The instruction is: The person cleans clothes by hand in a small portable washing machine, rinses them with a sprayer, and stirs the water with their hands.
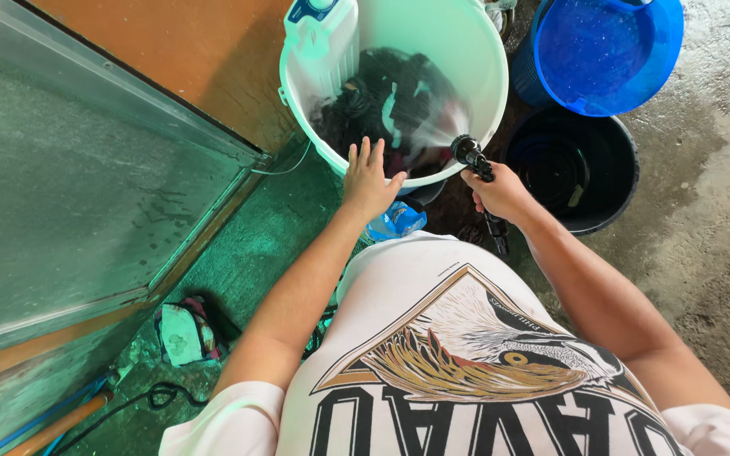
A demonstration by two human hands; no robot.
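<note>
While the right hand (504, 192) sprays a hose nozzle (470, 154), the left hand (369, 179) rests on the white tub (466, 51).

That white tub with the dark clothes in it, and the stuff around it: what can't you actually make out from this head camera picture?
- White tub: far rim cut off by the top edge.
- Dark clothes: tangled and blurred by the spray, single pieces unclear.
- Spray nozzle: its handle is hidden inside the right hand.
- Blue pouch: partly hidden under the left hand.
- Black bucket: inside too dark to tell its contents.
- Blue basin: cut off by the top edge.
</note>
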